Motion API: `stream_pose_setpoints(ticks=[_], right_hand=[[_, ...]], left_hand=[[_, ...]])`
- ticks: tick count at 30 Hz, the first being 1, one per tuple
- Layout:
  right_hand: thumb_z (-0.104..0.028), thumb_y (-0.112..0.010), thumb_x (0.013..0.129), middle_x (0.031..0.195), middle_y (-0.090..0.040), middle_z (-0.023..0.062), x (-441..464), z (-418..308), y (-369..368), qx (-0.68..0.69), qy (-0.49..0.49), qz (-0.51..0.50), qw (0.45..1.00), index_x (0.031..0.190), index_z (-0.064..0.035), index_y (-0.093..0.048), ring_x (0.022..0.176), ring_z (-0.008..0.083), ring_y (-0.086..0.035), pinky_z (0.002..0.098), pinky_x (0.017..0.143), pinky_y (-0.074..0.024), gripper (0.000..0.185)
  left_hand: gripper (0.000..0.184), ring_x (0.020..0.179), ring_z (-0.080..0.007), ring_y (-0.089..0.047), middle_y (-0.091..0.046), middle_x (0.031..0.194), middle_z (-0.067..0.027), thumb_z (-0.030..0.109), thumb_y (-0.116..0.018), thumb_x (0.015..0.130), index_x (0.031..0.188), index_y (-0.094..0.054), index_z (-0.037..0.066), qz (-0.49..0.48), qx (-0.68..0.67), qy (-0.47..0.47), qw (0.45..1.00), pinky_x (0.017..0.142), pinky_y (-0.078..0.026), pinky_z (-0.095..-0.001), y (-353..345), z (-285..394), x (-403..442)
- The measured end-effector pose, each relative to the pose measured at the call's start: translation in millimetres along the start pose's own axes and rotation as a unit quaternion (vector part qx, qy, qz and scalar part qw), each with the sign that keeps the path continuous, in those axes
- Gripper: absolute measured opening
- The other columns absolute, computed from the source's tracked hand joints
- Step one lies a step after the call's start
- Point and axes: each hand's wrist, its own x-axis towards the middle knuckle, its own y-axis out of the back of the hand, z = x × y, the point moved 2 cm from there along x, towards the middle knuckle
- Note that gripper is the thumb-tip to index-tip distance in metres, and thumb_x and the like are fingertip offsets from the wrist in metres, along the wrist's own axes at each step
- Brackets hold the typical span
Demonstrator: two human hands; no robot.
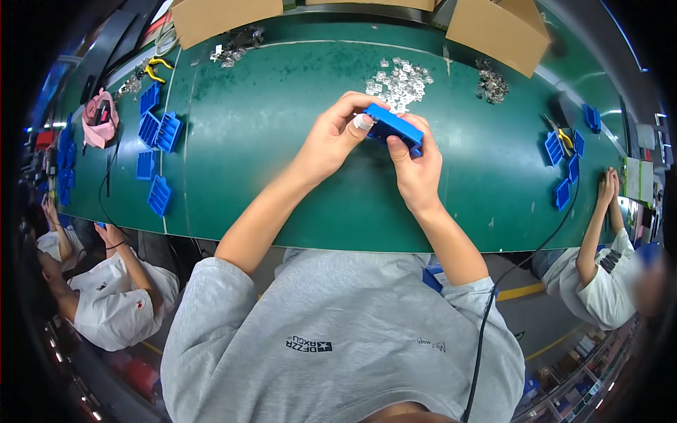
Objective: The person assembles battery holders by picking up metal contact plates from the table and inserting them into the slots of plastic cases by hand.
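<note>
A blue plastic case (396, 124) is held up over the green table, tilted, with its dark inner side partly towards me. My left hand (330, 139) is closed on its left end, and its thumb has a white wrap on the tip. The right end is gripped by my right hand (421, 169), with the thumb across the near side. Just beyond the case lies a pile of small clear and silvery pieces (402, 83) on the table. Whether a small piece sits inside the case or under my fingers is hidden.
Several blue slotted cases (168, 132) lie to the left, and more blue cases (554, 148) to the right. Yellow-handled pliers (156, 69), dark metal pieces (491, 82) and a cardboard box (499, 32) stand farther back. Co-workers sit on both sides. A black cable (486, 317) runs past my right arm.
</note>
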Motion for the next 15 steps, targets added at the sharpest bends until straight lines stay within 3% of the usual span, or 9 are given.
stream_pose_setpoints(ticks=[3,9,15], right_hand=[[-0.020,-0.070,0.088,0.109,-0.057,0.0117,-0.3,5.5,-0.6,-0.002,0.061,-0.003,0.998,0.114,-0.0015,-0.056,0.100,0.0217,-0.057,0.0308,0.085,-0.0470,0.035],[-0.013,-0.072,0.084,0.108,-0.057,0.0144,-4.1,0.9,-2.5,-0.030,0.161,-0.015,0.986,0.116,-0.0041,-0.055,0.096,0.0260,-0.059,0.0348,0.081,-0.0501,0.037],[-0.011,-0.073,0.083,0.108,-0.058,0.0149,-5.3,1.0,-4.3,-0.027,0.172,-0.031,0.984,0.117,-0.0048,-0.055,0.094,0.0267,-0.060,0.0353,0.080,-0.0503,0.039]], left_hand=[[0.046,0.104,-0.0153,-0.052,-0.056,0.111,-0.0057,0.046,-0.055,0.094,0.113,-0.059,0.003,-0.005,0.016,-0.002,1.000,0.093,-0.041,-0.0295,-0.4,1.7,-0.9],[0.041,0.100,-0.0191,-0.056,-0.056,0.106,-0.0086,0.038,-0.058,0.093,0.109,-0.060,0.000,0.014,0.084,-0.116,0.990,0.087,-0.047,-0.0307,-4.4,7.1,-5.0],[0.037,0.093,-0.0188,-0.057,-0.059,0.101,-0.0089,0.035,-0.060,0.092,0.102,-0.061,0.000,0.043,0.084,-0.123,0.988,0.082,-0.048,-0.0298,-4.0,6.5,-8.0]])
